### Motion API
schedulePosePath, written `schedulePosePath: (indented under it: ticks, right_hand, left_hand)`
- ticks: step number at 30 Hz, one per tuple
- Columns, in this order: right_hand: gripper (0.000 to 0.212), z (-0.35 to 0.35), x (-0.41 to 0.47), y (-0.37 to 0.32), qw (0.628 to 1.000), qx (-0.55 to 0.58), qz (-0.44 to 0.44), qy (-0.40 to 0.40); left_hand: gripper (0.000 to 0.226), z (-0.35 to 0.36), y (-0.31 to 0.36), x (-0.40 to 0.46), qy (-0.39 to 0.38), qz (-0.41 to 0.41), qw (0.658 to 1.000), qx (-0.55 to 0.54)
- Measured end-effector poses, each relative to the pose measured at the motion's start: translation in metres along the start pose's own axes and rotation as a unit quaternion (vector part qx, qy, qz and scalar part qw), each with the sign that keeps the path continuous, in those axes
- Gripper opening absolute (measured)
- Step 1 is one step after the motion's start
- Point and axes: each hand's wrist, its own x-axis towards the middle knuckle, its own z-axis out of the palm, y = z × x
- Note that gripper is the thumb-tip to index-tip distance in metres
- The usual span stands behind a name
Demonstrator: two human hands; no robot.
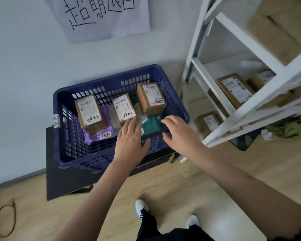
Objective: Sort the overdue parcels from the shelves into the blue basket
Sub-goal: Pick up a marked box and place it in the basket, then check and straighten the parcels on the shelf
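Against the pale wall we have the white metal shelving (261, 54) on our right, its lower tiers holding several cardboard parcels (235, 89) with printed labels. Below the handwritten paper sign (104, 16) taped to the wall sits the blue basket (66, 133), resting on a dark flat base (63, 180) on the wooden floor (189, 185).

Inside the basket we see three brown boxes, each with a handwritten tag: a left box (88, 111) lying on a purple mailer bag (97, 134), a middle box (123, 108), and a right box (150, 98) standing near the far corner. A teal mailer bag (152, 125) lies flat at the near right of the basket floor.

Our left hand (130, 141) reaches over the near rim, fingers straight and spread, tips at the near edge of the middle box, grasping nothing. Our right hand (178, 132) hovers over the teal bag with fingers loosely bent, also holding nothing; whether its fingertips touch the bag we cannot tell.

Lower down we see our white shoes (142, 208), and a loop of cord (6, 218) lies on the floor at far left.
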Motion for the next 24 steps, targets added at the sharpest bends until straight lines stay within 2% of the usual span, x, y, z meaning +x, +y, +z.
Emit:
schedulePosePath:
  ticks: [7, 14, 19, 24]
  right_hand:
    - [0.047, -0.037, -0.085, 0.052, 1.000, -0.003, 0.004, -0.005]
    - [0.041, -0.088, -0.196, 0.132, 0.999, -0.025, 0.025, -0.027]
    - [0.043, -0.115, -0.255, 0.196, 0.996, -0.034, 0.076, -0.041]
    - [0.044, -0.128, -0.267, 0.256, 0.993, -0.041, 0.095, -0.058]
  left_hand:
    - [0.071, 0.003, 0.078, -0.037, 0.007, -0.018, 1.000, 0.011]
    - [0.074, 0.038, 0.196, -0.083, -0.022, -0.044, 0.998, -0.027]
    - [0.073, 0.069, 0.273, -0.096, -0.046, -0.024, 0.998, -0.042]
    - [0.071, 0.092, 0.330, -0.084, -0.066, 0.010, 0.997, -0.032]
